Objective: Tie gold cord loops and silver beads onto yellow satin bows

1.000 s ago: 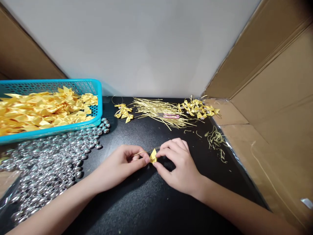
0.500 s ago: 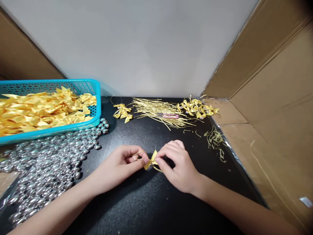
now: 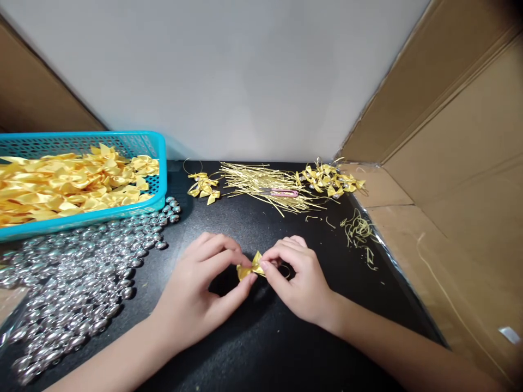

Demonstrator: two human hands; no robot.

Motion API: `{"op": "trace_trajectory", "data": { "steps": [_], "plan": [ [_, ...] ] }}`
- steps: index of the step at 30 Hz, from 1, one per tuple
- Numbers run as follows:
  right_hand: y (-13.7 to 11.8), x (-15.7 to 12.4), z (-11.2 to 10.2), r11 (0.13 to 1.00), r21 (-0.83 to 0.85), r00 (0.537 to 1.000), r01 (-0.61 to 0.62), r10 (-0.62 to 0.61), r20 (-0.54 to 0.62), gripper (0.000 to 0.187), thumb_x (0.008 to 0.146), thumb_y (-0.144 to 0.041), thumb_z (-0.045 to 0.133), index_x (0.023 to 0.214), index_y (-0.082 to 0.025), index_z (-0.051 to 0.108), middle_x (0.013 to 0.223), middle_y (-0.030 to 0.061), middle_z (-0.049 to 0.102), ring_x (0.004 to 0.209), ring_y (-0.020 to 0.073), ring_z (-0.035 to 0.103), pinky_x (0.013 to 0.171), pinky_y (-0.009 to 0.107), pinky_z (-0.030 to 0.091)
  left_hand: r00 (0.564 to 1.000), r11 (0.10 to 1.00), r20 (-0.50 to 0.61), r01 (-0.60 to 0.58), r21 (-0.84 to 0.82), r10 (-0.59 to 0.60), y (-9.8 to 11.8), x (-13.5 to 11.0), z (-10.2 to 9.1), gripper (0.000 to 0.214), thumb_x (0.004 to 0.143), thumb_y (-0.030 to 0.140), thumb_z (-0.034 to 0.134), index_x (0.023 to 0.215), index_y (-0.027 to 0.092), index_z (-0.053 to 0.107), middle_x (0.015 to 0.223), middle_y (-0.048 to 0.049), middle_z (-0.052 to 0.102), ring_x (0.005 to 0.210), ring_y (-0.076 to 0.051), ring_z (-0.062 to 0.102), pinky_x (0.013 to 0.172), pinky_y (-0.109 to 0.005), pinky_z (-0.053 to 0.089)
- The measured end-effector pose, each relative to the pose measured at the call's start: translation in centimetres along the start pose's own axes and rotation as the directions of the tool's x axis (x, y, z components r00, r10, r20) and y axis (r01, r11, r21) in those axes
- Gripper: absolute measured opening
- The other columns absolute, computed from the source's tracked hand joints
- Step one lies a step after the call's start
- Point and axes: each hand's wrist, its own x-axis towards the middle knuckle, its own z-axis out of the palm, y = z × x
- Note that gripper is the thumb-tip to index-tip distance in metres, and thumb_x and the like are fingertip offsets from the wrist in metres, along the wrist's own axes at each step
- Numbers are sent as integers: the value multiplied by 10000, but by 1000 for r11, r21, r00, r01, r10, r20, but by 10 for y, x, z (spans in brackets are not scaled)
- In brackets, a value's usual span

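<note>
The left hand (image 3: 204, 286) seemed to have just let go of the thin string it was pinching — now its finger and thumb pinched the left side of the yellow bow (image 3: 257, 268). The right hand (image 3: 300, 280) still pinched the bow's right side, with a thin loop (image 3: 289, 271) poking out by it. The bow was right of the blue basket (image 3: 162, 169), closer to the person. That probably made the bow steadier — held from both sides.
</note>
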Motion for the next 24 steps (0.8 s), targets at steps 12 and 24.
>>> {"op": "trace_trajectory", "data": {
  "steps": [12,24],
  "plan": [
    [8,-9,-3,889,-265,921,372,-388,-9,97,902,-144,565,899,-236,596,764,-25,729,684,147,629,901,403,296,997,998,62,-46,-39,48,1,-7,3,48,823,220,668,791,218,703,763,-37,703,725,-201,613,689,-322,438],
    [10,13,-17,975,218,996,40,-56,68,154,896,-148,569,849,-211,702,825,20,710,805,169,612,781,346,442,989,977,113,114,-183,-95,-2,-4,6,168,857,191,584,701,200,647,698,3,664,665,-150,610,622,-258,449]
  ]
}}
